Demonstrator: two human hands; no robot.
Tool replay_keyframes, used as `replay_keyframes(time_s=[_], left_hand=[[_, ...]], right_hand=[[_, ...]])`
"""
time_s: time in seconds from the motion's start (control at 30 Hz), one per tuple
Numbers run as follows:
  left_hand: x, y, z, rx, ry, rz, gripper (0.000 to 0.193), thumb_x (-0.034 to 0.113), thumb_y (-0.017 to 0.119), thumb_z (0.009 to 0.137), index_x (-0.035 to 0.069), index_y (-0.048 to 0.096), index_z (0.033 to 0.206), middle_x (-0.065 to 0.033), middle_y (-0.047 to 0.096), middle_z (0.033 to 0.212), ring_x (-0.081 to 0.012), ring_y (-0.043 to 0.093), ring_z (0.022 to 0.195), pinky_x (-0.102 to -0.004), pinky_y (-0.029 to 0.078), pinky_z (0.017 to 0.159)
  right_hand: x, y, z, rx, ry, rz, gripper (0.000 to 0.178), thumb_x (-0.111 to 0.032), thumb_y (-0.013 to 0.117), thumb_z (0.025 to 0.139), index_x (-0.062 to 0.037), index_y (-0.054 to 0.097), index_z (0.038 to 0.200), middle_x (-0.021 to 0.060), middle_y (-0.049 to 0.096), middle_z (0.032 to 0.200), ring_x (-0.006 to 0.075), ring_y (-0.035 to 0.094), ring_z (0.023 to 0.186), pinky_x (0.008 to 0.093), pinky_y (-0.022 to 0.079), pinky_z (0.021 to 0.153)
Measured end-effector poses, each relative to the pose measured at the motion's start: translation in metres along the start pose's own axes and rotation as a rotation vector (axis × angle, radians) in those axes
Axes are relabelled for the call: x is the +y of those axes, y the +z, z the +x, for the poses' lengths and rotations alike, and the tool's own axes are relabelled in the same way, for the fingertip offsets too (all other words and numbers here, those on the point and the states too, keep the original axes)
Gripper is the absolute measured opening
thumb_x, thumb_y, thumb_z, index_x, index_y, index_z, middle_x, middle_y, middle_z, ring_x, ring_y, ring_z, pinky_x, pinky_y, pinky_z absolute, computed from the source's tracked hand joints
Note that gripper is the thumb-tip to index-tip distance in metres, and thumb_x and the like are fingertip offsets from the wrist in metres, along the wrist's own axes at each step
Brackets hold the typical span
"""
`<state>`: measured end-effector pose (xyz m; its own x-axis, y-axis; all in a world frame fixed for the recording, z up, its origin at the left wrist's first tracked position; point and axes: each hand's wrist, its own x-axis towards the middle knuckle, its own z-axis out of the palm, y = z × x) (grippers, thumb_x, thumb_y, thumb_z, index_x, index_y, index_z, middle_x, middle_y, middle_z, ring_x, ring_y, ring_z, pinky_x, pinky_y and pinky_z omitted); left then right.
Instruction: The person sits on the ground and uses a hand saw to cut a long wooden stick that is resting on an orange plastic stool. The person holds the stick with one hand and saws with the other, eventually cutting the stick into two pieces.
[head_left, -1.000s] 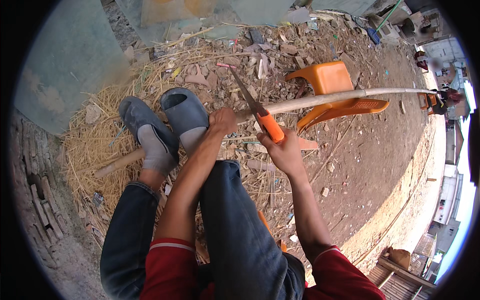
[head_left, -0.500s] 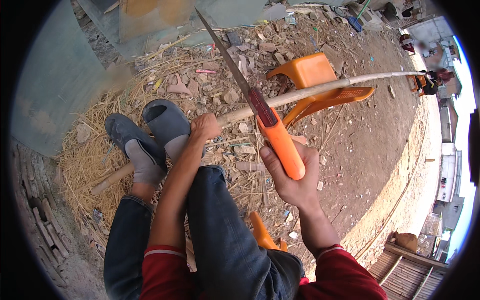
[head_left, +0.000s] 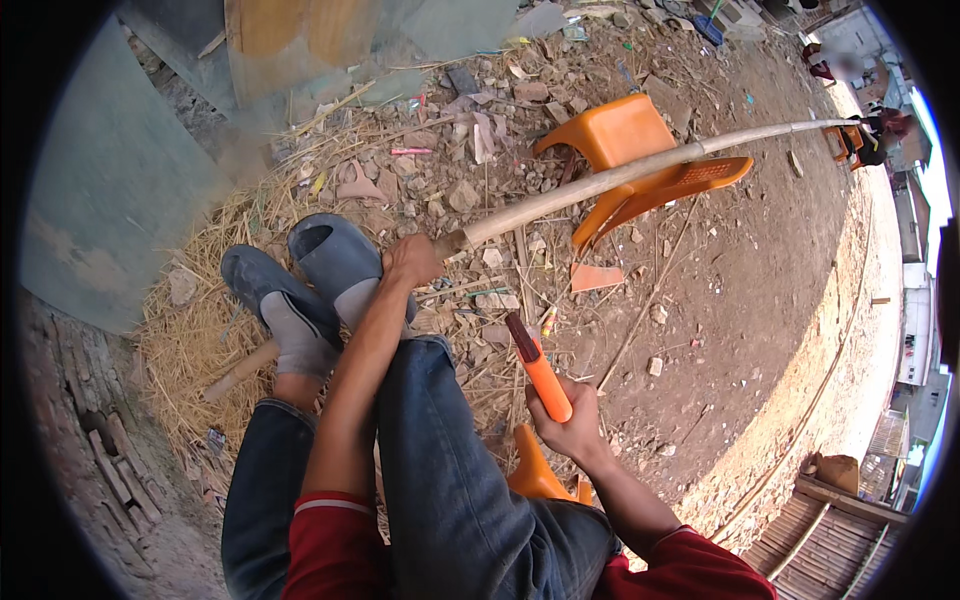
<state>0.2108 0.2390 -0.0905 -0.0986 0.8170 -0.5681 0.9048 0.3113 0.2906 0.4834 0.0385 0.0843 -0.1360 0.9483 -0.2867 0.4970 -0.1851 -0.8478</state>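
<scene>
Presently, left hand [head_left: 412, 262] is clenched around a long bamboo pole [head_left: 640, 166] running toward the frame's upper right, while right hand [head_left: 568, 428] grips an orange-handled knife [head_left: 538, 366] at lower centre

Under you is bare brown dirt ground [head_left: 760, 300], strewn with stone rubble [head_left: 470, 190], dry yellow straw [head_left: 190, 340] and an overturned orange plastic chair [head_left: 620, 135].

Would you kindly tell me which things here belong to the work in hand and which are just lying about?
In use:
- bamboo pole, gripped by the left hand
- orange-handled knife, held in the right hand

Lying about:
- overturned orange chair
- straw pile
- rubble
</scene>
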Motion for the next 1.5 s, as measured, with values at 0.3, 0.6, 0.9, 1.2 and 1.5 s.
replay_keyframes(time_s=[0.3, 0.6, 0.9, 1.2, 1.5], left_hand=[[0.003, 0.006, -0.002, 0.004, 0.011, 0.011, 0.031, 0.018, 0.077, 0.073, 0.0, 0.08, 0.098, -0.0225, 0.077, 0.101, -0.0347, 0.077, 0.098, -0.0398, 0.06, 0.084], [-0.004, 0.014, 0.001, 0.025, 0.061, 0.008, 0.028, 0.013, 0.075, 0.074, -0.002, 0.08, 0.097, -0.0247, 0.077, 0.1, -0.0348, 0.077, 0.098, -0.0392, 0.06, 0.084], [0.002, 0.005, 0.0, -0.008, 0.056, -0.007, 0.038, 0.03, 0.073, 0.079, -0.002, 0.079, 0.099, -0.0241, 0.077, 0.104, -0.0359, 0.076, 0.103, -0.0432, 0.06, 0.087], [-0.002, 0.011, 0.003, 0.045, 0.105, 0.011, 0.037, 0.024, 0.074, 0.076, -0.001, 0.079, 0.103, -0.026, 0.076, 0.108, -0.0362, 0.075, 0.106, -0.0429, 0.059, 0.091], [0.004, -0.007, -0.002, -0.001, 0.081, 0.096, 0.066, 0.05, 0.08, 0.069, 0.0, 0.076, 0.111, -0.0225, 0.076, 0.11, -0.0365, 0.074, 0.105, -0.044, 0.058, 0.095]], right_hand=[[0.012, -0.009, -0.024, 0.054, 0.028, -0.016, 0.01, -0.009, 0.07, 0.089, 0.0009, 0.07, 0.085, 0.0077, 0.064, 0.062, 0.0162, 0.064, 0.054, 0.0328, 0.052, 0.058], [0.021, 0.044, 0.109, 0.077, -0.095, 0.017, 0.018, -0.015, 0.07, 0.087, 0.0023, 0.068, 0.081, 0.014, 0.065, 0.063, 0.0198, 0.063, 0.056, 0.0356, 0.05, 0.059], [-0.084, 0.034, 0.162, -0.031, -0.131, -0.149, 0.028, -0.023, 0.071, 0.09, 0.0051, 0.07, 0.093, 0.0183, 0.065, 0.068, 0.0268, 0.066, 0.064, 0.0397, 0.053, 0.065], [-0.212, -0.05, 0.128, 0.044, -0.351, 0.193, 0.025, -0.02, 0.071, 0.089, 0.0044, 0.067, 0.086, 0.0153, 0.063, 0.066, 0.0242, 0.065, 0.061, 0.0383, 0.049, 0.06], [-0.035, 0.001, 0.059, 0.115, -0.23, -0.026, 0.01, -0.011, 0.071, 0.087, -0.0017, 0.071, 0.086, 0.006, 0.065, 0.063, 0.0118, 0.063, 0.057, 0.032, 0.051, 0.057]])
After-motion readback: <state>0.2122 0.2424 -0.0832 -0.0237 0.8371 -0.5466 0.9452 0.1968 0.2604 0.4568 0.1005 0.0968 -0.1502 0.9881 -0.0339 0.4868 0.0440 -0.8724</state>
